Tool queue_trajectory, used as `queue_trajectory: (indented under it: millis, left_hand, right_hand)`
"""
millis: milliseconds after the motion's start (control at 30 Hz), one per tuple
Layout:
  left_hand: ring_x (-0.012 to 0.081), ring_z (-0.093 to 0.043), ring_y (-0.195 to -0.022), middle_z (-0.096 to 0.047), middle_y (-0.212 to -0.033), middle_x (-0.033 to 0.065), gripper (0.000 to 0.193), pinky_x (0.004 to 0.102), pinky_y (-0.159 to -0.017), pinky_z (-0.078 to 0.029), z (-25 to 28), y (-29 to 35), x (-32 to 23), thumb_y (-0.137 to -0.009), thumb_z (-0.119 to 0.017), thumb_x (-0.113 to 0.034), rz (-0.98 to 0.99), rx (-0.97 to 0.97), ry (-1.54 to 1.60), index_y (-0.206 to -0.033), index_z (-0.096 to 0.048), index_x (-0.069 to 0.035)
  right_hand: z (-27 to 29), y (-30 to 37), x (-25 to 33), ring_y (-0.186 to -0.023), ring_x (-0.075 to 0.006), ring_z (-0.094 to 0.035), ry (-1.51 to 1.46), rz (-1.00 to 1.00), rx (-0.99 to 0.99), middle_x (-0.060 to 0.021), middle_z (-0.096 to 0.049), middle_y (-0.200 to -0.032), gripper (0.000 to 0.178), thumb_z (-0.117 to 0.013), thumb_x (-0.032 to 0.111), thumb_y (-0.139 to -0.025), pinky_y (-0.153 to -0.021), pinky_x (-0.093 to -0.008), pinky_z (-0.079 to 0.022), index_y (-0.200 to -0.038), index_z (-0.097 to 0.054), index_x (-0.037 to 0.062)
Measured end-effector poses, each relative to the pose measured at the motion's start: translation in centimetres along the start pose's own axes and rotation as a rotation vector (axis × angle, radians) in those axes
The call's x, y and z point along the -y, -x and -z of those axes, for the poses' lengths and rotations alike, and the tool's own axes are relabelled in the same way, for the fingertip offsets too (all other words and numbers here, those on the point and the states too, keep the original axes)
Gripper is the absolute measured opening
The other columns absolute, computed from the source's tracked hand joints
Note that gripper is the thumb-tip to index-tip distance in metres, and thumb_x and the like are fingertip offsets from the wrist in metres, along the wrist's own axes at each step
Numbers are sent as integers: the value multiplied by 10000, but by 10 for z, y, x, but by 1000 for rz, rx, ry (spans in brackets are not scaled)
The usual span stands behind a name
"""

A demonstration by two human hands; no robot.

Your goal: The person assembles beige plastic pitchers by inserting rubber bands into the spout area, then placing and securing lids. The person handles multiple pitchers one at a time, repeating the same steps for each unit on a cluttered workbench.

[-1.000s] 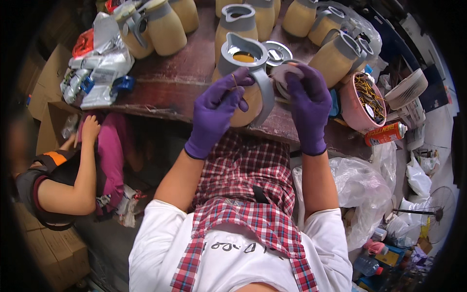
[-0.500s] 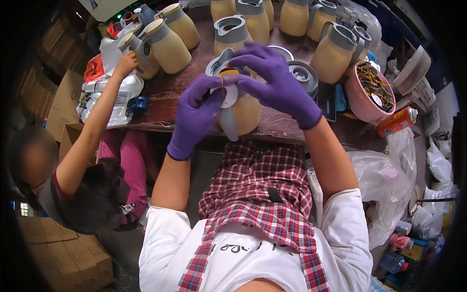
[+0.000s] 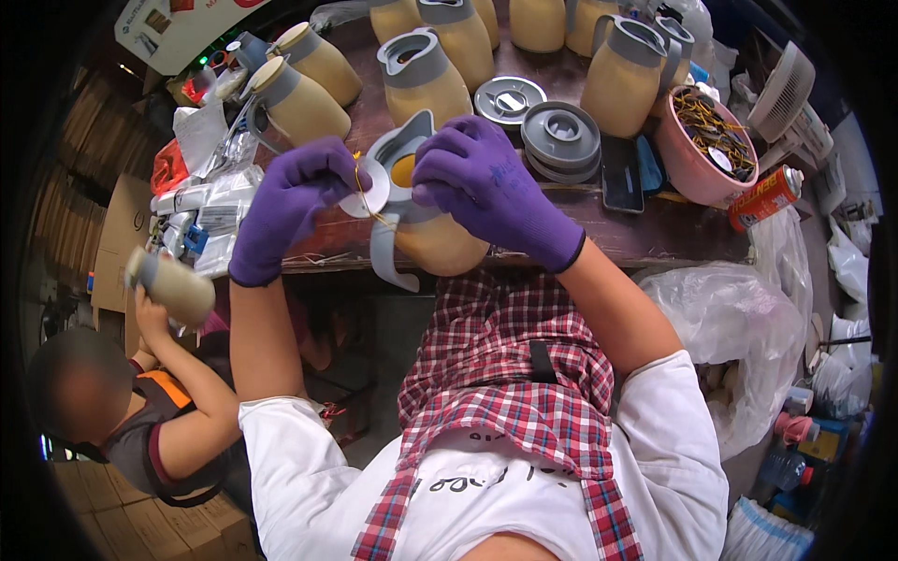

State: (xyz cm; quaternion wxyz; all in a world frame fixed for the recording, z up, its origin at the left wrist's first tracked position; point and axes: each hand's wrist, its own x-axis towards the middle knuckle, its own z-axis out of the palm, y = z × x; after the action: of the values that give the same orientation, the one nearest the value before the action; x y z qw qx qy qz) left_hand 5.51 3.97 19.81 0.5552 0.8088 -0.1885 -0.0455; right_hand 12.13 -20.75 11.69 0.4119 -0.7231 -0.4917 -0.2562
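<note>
A beige thermos jug [image 3: 444,245] with a grey collar and handle stands at the table's near edge, its mouth uncovered and orange-yellow inside. My left hand [image 3: 285,206], in a purple glove, pinches a white round tag [image 3: 374,187] by its yellow string beside the jug's rim. The string hangs down by the top of the handle. My right hand [image 3: 500,187], also gloved in purple, is closed at the opposite side of the mouth. Its curled fingertips hide whatever they hold there.
Grey lids [image 3: 561,140] and a dark phone [image 3: 622,178] lie right of the jug. A pink bowl [image 3: 694,185] of stringed tags, a spray can [image 3: 767,198] and a fan [image 3: 790,89] stand further right. More jugs [image 3: 426,79] line the back. At left, a co-worker holds a jug [image 3: 178,292].
My hands have moved apart; the left has drawn the tag leftward off the jug's mouth. The co-worker's hand has left the table and now holds a jug low at the left.
</note>
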Motion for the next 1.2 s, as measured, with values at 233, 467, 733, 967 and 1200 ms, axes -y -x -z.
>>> queue_trajectory:
  millis: [233, 467, 733, 967, 1200]
  left_hand:
    - [119, -587, -908, -632, -952, 42, 192, 241, -838, -440, 16, 4, 30, -812, -564, 73, 75, -5, 108, -960, -657, -7]
    - [175, -608, -925, -702, -1011, 69, 185, 312, -808, -477, -28, -28, 17, -899, -629, 62, -486, -342, -617, -1029, -724, -30]
    - [130, -604, -1085, -637, -1210, 50, 231, 296, -978, -478, -30, 8, 93, -984, -630, -48, -273, -685, 264, -1214, -620, -35]
    - [135, -629, -975, -663, -1057, 45, 235, 290, -858, -509, -20, 17, 21, -920, -605, 69, -146, -379, -433, -1125, -660, -32]
    - [199, -628, -1176, -662, -1266, 107, 368, 333, -1000, -475, -20, 7, -3, -936, -434, 100, -270, -237, -465, -1201, -659, -21]
  right_hand:
    - [-2, 7, 1, -1057, -323, -556, -3, -23, -77, -41, -642, -1014, 168, -742, 211, -824, -945, -450, -434, -935, -659, 116]
    - [-17, 10, 0, -944, -310, -568, 46, -8, -182, -16, -633, -961, 143, -711, 275, -853, -877, -461, -430, -953, -655, 191]
    - [-22, 8, 9, -1027, -321, -557, 77, -87, -189, -24, -642, -985, 174, -733, 286, -836, -912, -459, -422, -925, -662, 153]
    - [-31, 6, 7, -1056, -307, -551, 111, -87, -187, -21, -632, -978, 165, -713, 309, -855, -975, -484, -367, -936, -657, 176]
    - [-32, 8, 5, -1064, -307, -547, 120, -83, -179, -18, -632, -985, 176, -709, 325, -869, -972, -480, -375, -950, -658, 177]
